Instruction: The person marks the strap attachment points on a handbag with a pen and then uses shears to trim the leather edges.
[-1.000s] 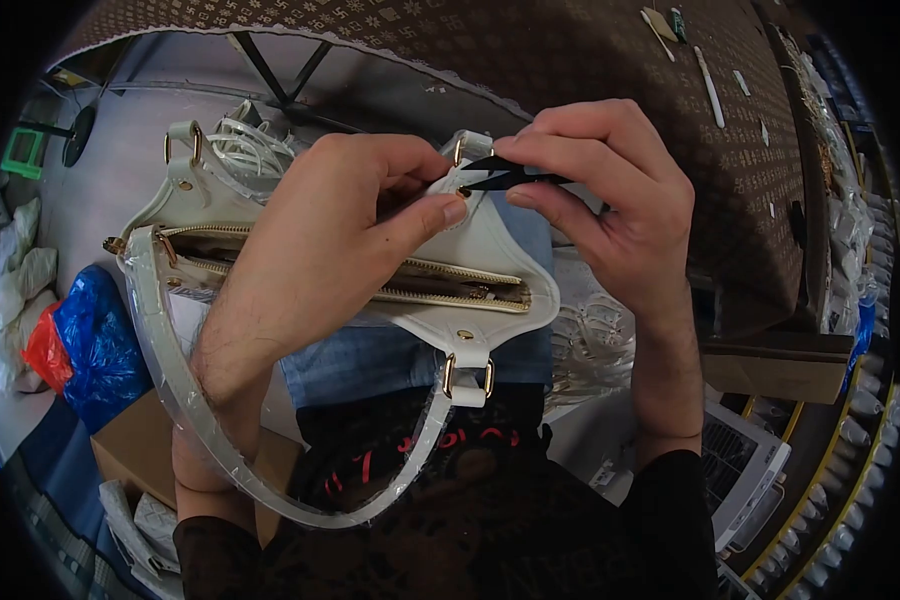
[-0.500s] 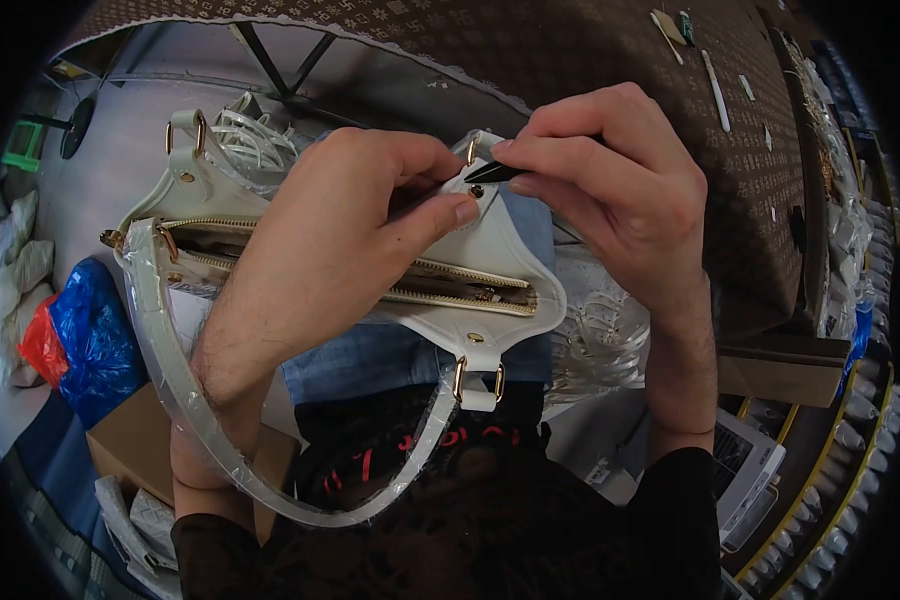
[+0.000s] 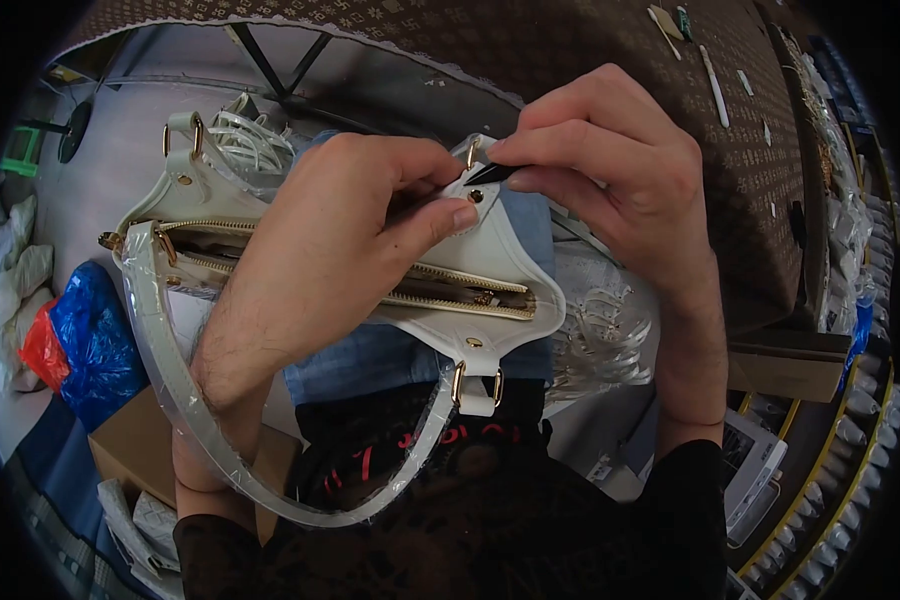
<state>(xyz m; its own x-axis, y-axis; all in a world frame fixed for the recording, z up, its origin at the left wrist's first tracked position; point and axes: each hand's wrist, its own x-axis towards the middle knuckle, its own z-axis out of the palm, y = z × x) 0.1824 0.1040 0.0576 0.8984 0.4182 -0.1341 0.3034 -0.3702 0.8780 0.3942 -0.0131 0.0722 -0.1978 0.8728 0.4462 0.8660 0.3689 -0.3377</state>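
A white handbag (image 3: 518, 250) with gold zip and rings lies across my lap, its zipped top partly open. My left hand (image 3: 342, 215) reaches over the bag and pinches the far side's white strap tab between thumb and fingers, beside a gold stud (image 3: 476, 196). Pointed black tweezers (image 3: 488, 175) are gripped in my right hand (image 3: 615, 165), their tip right at that tab, just below a gold ring (image 3: 472, 153). A plastic-wrapped handle (image 3: 185, 385) loops toward my body, passing over my left forearm.
Ahead and to the right stands a table with a brown patterned cover (image 3: 610, 50), bearing a white stick-like tool (image 3: 715, 88). On the floor at left are blue (image 3: 95, 325) and red plastic bags and a cardboard box (image 3: 135, 430). Wrapped white straps (image 3: 605, 325) lie right of my lap.
My right hand has shifted slightly up, and its forearm slightly right, with the tweezers still at the tab. The left hand and bag have barely moved.
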